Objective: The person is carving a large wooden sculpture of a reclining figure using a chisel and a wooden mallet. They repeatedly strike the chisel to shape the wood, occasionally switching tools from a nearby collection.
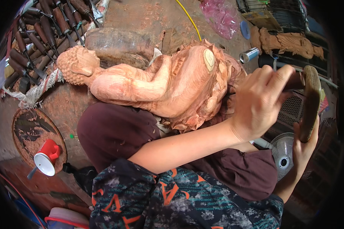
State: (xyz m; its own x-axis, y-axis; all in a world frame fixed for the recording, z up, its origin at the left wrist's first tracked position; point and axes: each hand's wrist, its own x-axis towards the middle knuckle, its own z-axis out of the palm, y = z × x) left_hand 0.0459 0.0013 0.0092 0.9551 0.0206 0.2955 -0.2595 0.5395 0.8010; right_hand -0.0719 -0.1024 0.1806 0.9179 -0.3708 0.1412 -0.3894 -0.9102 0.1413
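A carved wooden figure (130, 82) with a curly-haired head lies across my lap, its head to the left and its leafy-edged base to the right. Beyond that base, my left hand (258, 101) is closed around the dark brown handle of what looks like a chisel (295, 81); its blade is hidden. At the far right my right hand (307, 147) grips the lower end of a flat, rounded wooden mallet (312, 103). The mallet's face is up against, or very near, the end of the chisel handle.
Many carving tools (46, 32) lie bundled at upper left. A red mug (49, 152) stands on a round tray (17, 133) with shavings. A wooden block (116, 42) lies behind the figure. At right are a can (249, 55), another carving (288, 44) and a fan (283, 156).
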